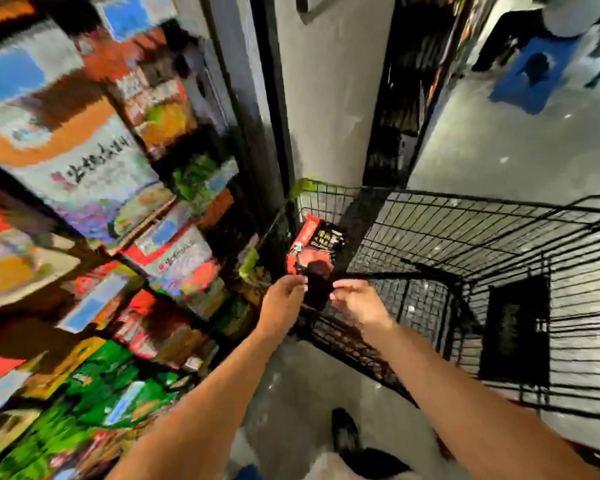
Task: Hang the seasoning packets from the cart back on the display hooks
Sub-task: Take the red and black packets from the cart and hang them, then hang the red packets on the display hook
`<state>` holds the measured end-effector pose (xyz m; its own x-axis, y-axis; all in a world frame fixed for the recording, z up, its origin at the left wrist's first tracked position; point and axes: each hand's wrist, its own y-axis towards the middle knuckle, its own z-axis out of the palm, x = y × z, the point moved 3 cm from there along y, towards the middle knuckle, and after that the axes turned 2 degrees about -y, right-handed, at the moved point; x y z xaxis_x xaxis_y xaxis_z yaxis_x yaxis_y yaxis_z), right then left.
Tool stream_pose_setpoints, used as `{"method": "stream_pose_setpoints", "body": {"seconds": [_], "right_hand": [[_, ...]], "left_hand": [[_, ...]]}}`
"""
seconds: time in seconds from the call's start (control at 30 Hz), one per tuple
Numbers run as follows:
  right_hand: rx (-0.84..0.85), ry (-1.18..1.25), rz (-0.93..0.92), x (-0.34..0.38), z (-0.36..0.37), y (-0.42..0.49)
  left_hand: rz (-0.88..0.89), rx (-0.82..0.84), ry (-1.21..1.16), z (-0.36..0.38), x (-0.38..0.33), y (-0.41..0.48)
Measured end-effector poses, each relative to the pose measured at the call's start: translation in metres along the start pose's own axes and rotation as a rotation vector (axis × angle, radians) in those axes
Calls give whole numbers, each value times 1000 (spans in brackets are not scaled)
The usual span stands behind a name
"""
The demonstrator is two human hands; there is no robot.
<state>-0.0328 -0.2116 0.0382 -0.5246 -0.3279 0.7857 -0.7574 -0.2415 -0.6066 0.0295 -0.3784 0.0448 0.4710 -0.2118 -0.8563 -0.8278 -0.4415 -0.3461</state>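
A dark red seasoning packet hangs between my two hands over the near left corner of the black wire cart. My left hand pinches its left edge and my right hand pinches its right edge. More red and black packets lie in the cart's far left corner, just beyond the held one. The display of hanging packets fills the left side, heavily blurred; no hooks can be made out.
A grey pillar with a black edge stands behind the cart. Grey floor runs to the right, with a blue mat far off. A dark panel sits in the cart's child seat. My shoe is below.
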Motion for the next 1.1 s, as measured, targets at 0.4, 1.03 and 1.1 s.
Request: {"method": "stream_pose_setpoints", "body": {"seconds": [0.4,1.03,1.1], "right_hand": [[-105,129,189,13,6,154],[-404,291,318,-84,77,380],[-433,341,305,-75,77,366]], "left_hand": [[-100,110,111,55,13,179],[-94,65,271,116,136,362],[-142,55,227,116,140,360]]}}
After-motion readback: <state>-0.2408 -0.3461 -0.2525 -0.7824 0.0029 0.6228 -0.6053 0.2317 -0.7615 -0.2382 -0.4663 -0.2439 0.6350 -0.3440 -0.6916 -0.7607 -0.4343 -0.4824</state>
